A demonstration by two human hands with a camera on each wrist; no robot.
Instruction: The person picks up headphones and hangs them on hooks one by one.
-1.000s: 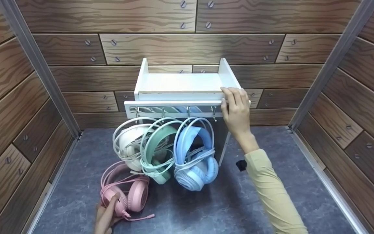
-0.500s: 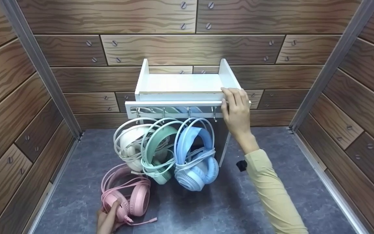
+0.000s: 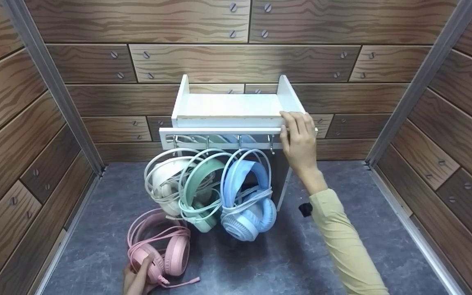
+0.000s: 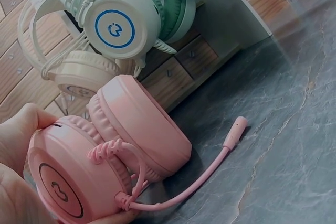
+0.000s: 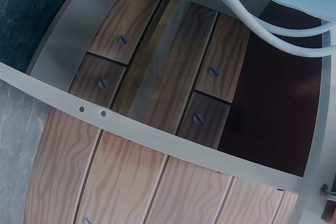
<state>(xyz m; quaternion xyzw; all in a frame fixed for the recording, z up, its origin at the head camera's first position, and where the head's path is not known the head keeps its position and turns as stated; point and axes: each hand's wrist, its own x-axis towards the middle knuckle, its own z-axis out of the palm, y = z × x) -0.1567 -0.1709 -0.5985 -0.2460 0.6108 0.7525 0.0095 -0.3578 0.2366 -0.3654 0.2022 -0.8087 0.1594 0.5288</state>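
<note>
A pink headset (image 3: 160,250) lies on the grey floor, and my left hand (image 3: 138,274) grips one of its ear cups from below. In the left wrist view the pink ear cups (image 4: 105,156) fill the foreground, my thumb (image 4: 23,129) is on the outer cup, and the mic boom (image 4: 231,140) points right along the floor. My right hand (image 3: 297,135) rests with straight fingers on the right end of the white hook rack (image 3: 219,132). From its hooks hang a cream headset (image 3: 164,180), a green headset (image 3: 197,192) and a blue headset (image 3: 246,205).
Wood-pattern panels with screws wall in the left, back and right sides. A metal rail (image 3: 408,229) runs along the floor's right edge. The grey marbled floor (image 3: 260,262) stretches toward me. The right wrist view shows only wall panels and pale cables (image 5: 273,19).
My left hand and the pink headset have shifted slightly toward me and to the right. My right hand has stayed on the rack.
</note>
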